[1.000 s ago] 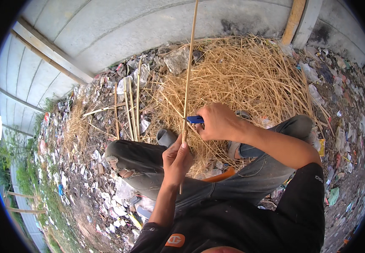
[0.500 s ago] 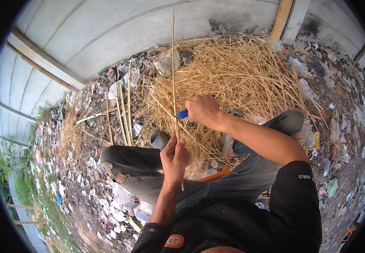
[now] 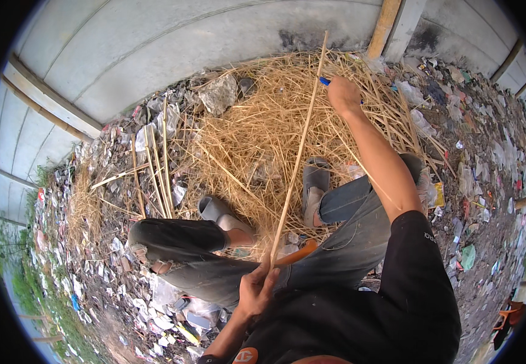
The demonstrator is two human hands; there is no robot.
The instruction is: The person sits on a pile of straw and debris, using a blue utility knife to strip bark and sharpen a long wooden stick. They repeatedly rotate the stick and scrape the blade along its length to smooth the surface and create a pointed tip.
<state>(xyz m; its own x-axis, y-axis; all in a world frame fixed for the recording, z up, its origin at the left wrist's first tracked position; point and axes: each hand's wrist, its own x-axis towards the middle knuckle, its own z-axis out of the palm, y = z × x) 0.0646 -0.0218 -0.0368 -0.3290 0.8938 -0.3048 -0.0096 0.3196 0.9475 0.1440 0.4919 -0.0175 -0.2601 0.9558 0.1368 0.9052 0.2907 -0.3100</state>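
Observation:
A long thin strip of split bamboo (image 3: 301,147) slants up and away from my lap, with its far end over the straw-like pile. My left hand (image 3: 257,290) is closed around its near end, by my waist. Farther out, my right hand (image 3: 343,95) grips a blue-handled tool (image 3: 325,80), probably a knife. The tool's tip is close beside the upper part of the strip; I cannot tell whether its blade touches it. Below the strip spreads a heap of thin tan shavings (image 3: 244,142), between and beyond my feet in grey clogs (image 3: 316,176).
Several bamboo strips (image 3: 154,173) lie left of the heap. A curved orange object (image 3: 297,253) sits between my legs. A grey rock (image 3: 219,96) and a pale panel wall (image 3: 214,36) with a wooden post (image 3: 384,27) stand beyond. Scattered litter (image 3: 102,291) covers the ground.
My right hand with the blue tool has moved far out along the strip. My left hand has drawn back toward my waist, and the strip now leans to the right.

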